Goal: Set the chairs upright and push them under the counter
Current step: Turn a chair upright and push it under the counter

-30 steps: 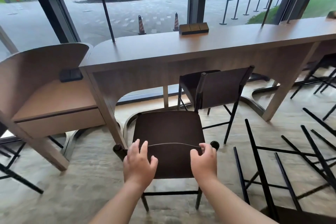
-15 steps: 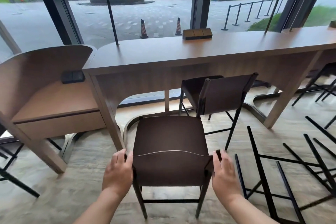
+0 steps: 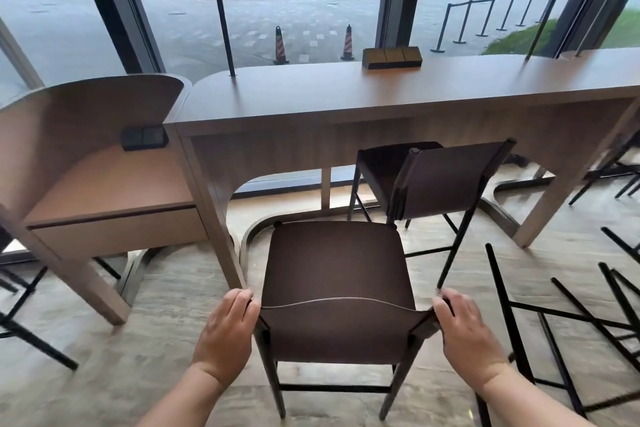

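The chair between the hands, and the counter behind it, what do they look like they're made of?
Chair: seat and backrest look like dark brown moulded plastic or coated board, matte with a soft sheen; the thin pale top edge of the backrest leaves it open. Its legs look like thin black metal, straight and slender. Counter: wood or wood-look laminate, with faint grain lines and a satin finish.

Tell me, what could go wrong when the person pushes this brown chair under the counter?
The upright dark brown chair, held by the left hand and right hand, could bump the light wooden counter's slanted leg on its left. It might also knock the second brown chair standing askew ahead on its right. The tipped-over black chair frame lying close by could trip the person.
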Demonstrator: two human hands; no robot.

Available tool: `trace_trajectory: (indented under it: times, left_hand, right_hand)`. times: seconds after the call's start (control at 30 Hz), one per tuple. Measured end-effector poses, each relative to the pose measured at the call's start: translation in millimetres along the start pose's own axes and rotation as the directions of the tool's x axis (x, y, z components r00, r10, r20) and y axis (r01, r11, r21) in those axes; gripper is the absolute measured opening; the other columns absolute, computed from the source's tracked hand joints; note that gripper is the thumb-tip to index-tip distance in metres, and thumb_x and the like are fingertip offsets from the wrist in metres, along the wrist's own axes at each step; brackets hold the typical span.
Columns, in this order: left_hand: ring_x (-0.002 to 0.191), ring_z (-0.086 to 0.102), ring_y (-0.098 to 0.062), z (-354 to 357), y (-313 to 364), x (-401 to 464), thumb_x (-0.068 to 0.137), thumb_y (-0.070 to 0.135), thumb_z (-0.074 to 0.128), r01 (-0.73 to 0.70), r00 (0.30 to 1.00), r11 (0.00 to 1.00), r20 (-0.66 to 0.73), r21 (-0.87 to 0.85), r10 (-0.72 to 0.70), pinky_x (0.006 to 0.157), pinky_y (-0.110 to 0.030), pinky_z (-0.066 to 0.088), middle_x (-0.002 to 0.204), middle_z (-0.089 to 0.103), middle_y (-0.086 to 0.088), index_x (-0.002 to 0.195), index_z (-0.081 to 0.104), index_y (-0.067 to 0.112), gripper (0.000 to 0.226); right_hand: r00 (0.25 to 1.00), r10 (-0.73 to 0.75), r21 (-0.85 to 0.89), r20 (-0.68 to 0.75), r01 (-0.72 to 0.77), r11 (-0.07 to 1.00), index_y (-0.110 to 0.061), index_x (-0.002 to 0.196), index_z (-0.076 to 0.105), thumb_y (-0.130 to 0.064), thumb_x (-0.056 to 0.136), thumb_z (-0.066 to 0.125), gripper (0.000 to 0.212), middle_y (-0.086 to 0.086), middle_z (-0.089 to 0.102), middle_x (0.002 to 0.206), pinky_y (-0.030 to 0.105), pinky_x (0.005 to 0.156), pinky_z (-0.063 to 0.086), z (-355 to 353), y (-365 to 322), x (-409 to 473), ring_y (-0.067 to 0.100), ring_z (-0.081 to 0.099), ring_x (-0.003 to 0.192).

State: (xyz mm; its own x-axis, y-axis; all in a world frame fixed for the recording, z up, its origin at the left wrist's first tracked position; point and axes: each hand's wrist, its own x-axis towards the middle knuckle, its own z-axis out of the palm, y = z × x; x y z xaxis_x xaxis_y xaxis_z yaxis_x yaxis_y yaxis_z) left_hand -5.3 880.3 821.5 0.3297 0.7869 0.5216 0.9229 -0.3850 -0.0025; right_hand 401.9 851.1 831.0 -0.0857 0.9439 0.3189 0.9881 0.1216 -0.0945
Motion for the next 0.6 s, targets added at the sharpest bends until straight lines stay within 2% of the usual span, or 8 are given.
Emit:
trace_trajectory:
  times: [0.17, 0.27, 0.43, 0.6]
  left_hand:
    - [0.105, 0.049, -0.031, -5, -6, -1, 0.069, -0.003, 0.041, 0.013, 1.0, 1.0, 0.028, 0.017, -0.013, 0.079, -0.044, 0.058, 0.104, 0.066, -0.013, 0.094, 0.069, 0.004, 0.037]
    - [0.102, 0.048, -0.033, -11, -17, -10, 0.068, 0.0, 0.034, 0.037, 0.999, 0.999, 0.013, 0.028, -0.037, 0.076, -0.045, 0.058, 0.106, 0.062, -0.014, 0.093, 0.064, 0.005, 0.039]
    - [0.096, 0.046, -0.033, -24, -39, -29, 0.066, 0.001, 0.03, 0.125, 0.992, 0.989, 0.021, 0.082, -0.127, 0.07, -0.046, 0.058, 0.1, 0.065, -0.015, 0.085, 0.068, 0.004, 0.043]
    - [0.091, 0.044, -0.031, -32, -59, -34, 0.062, 0.0, 0.026, 0.192, 0.978, 0.971, 0.053, 0.14, -0.201, 0.063, -0.045, 0.058, 0.098, 0.059, -0.011, 0.08, 0.065, 0.006, 0.043]
  right_hand:
    - [0.999, -0.049, -0.004, 0.022, 0.049, 0.999, -0.007, 0.096, 0.066, 0.021, 0.044, 0.078, 0.061, 0.016, 0.06, 0.103, 0.04, 0.05, 0.057, -5, -3, 8, 0.04, 0.062, 0.087]
    - [0.994, -0.109, 0.025, 0.005, 0.109, 0.994, -0.013, 0.096, 0.059, 0.019, 0.04, 0.075, 0.067, 0.012, 0.055, 0.102, 0.038, 0.048, 0.054, -4, -17, 20, 0.037, 0.061, 0.082]
    - [0.983, -0.181, 0.006, 0.031, 0.18, 0.984, -0.012, 0.09, 0.06, 0.019, 0.044, 0.069, 0.056, 0.013, 0.058, 0.101, 0.042, 0.045, 0.052, -11, -48, 67, 0.036, 0.059, 0.082]
    - [0.96, -0.277, 0.035, 0.042, 0.275, 0.961, -0.01, 0.088, 0.063, 0.021, 0.043, 0.067, 0.055, 0.014, 0.06, 0.101, 0.038, 0.054, 0.054, -8, -79, 106, 0.035, 0.06, 0.083]
